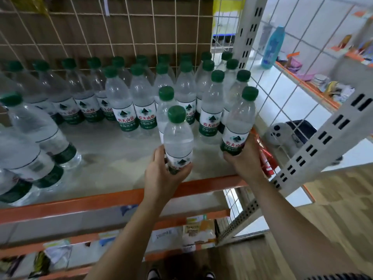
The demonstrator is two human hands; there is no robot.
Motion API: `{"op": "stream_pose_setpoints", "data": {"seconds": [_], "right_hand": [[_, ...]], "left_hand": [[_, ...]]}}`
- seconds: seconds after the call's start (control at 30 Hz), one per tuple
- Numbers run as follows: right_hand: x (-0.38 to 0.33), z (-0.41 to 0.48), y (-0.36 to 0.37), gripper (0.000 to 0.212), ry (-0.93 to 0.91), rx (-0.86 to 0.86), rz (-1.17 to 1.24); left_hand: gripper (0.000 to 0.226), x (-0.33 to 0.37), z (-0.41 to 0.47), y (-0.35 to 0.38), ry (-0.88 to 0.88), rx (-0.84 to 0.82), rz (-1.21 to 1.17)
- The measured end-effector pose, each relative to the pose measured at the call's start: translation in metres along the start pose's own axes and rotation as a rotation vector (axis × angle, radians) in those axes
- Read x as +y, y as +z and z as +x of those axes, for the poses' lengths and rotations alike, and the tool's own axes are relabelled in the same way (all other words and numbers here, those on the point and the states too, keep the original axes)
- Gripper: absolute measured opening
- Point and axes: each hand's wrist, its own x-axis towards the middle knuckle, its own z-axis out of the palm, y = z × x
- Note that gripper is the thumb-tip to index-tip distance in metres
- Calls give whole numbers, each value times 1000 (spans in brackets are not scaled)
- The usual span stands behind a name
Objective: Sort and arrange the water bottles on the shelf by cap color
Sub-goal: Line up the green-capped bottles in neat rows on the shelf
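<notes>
Several clear water bottles with green caps and green-white labels stand in rows (125, 102) on a pale shelf (113, 158) with an orange front rail. My left hand (163, 174) grips the base of one green-capped bottle (178, 136) near the shelf's front edge, held upright. My right hand (245, 158) wraps the lower part of another green-capped bottle (240, 122) at the shelf's right end. More green-capped bottles (34, 142) crowd the left front. Every cap in view is green.
A wire grid forms the shelf's back (121, 27) and right side (282, 81). A white slotted upright post (314, 146) stands to the right. Red packets (266, 158) lie by the right corner. Lower shelves (191, 231) hold packets. A blue bottle (273, 47) stands on a neighbouring shelf.
</notes>
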Motion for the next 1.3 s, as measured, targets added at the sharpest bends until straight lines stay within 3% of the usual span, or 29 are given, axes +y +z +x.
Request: {"op": "stream_pose_setpoints", "data": {"seconds": [0.23, 0.37, 0.63, 0.87, 1.13, 1.3], "right_hand": [[13, 12, -7, 94, 12, 34, 66], [16, 9, -2, 91, 42, 71, 135], [14, 7, -5, 78, 15, 68, 68], [16, -29, -19, 88, -11, -78, -372], [16, -44, -23, 34, -175, -102, -522], [17, -44, -23, 22, -210, -118, -615]], "left_hand": [[70, 8, -11, 16, -59, 107, 117], [54, 10, -16, 19, -114, 130, 148], [54, 18, -18, 25, -153, 184, 160], [68, 31, -8, 62, -110, 102, 155], [68, 44, 31, 104, -78, 27, 143], [63, 44, 41, 116, -80, 60, 121]]}}
